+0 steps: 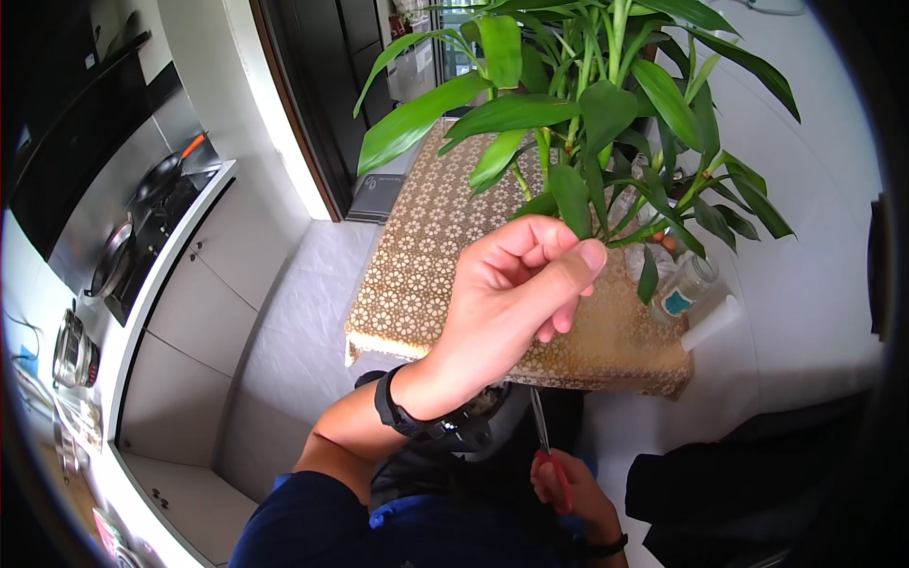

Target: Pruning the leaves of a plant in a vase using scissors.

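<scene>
My left hand (515, 298) is raised over the table, its thumb and forefinger pinched at the lower tip of a green leaf (571, 201) of a leafy potted-type plant with bamboo-like stems (586, 78). The fingertips hide the exact contact. Low in front of my body, my right hand (568, 483) holds scissors (552, 472) by their red handles. The metal blades point up towards the table's near edge and look closed together. The base of the plant is hidden behind its leaves.
A table with a flower-patterned cloth (405, 291) stands ahead. At its right are a glass jar (685, 287), a white cylinder (710, 324) and eggs (666, 240) by clear plastic. On the left, a counter (174, 248) bears a stove and pans (162, 177). Dark cloth (738, 483) lies at right.
</scene>
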`<act>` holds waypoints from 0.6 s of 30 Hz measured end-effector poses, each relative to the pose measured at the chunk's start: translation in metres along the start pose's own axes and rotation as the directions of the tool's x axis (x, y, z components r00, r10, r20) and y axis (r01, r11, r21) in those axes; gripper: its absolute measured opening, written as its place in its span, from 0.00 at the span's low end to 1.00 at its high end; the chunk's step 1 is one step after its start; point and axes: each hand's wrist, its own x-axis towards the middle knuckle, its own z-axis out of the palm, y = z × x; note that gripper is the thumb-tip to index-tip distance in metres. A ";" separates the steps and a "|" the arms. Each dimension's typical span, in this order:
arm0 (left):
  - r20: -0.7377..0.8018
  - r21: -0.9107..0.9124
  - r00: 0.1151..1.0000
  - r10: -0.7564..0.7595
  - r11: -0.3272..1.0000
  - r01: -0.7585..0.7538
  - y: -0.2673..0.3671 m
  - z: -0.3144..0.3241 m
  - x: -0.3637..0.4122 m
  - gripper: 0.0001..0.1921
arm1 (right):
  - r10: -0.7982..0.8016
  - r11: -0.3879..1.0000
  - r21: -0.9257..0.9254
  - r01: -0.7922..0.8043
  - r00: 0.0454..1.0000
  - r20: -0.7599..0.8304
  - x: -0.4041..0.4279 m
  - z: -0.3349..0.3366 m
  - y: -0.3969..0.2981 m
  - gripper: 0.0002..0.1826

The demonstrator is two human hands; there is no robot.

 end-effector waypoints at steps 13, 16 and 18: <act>-0.152 0.086 0.988 -0.015 0.996 0.028 -0.020 -0.043 -0.028 0.05 | -0.405 0.870 -0.306 0.386 0.914 0.001 0.021 -0.008 -0.087 0.17; -0.172 0.078 0.985 -0.024 0.996 0.038 -0.020 -0.045 -0.032 0.06 | -0.378 0.871 -0.330 0.365 0.926 0.028 0.025 -0.002 -0.122 0.11; -0.171 0.091 0.985 -0.023 0.995 0.039 -0.020 -0.047 -0.035 0.06 | -0.407 0.847 -0.356 0.396 0.912 0.046 0.032 0.002 -0.137 0.09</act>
